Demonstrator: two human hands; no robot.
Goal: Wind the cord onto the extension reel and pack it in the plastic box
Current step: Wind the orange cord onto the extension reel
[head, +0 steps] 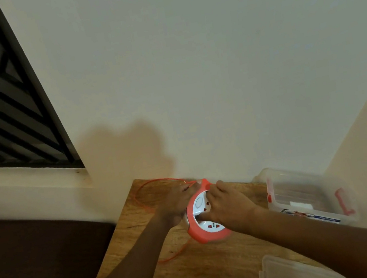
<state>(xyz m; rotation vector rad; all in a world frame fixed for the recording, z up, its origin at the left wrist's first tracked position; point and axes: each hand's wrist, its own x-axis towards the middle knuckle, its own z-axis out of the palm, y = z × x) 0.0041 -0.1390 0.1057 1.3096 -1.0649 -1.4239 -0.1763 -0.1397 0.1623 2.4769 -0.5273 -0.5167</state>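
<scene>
Reel [204, 217] held tilted over counter [198, 268], left hand [176, 206] closed on its rim, right hand [227, 206] gripping its face; advise steady turns, guiding slack cord [139, 202] evenly, box [306, 193] open alongside.

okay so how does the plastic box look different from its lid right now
The plastic box sits at the table's far right by the wall; the lid lies apart at the near edge. The box is deep, with red latches and things inside; the lid is flat and plain. Both are clear plastic.
</scene>
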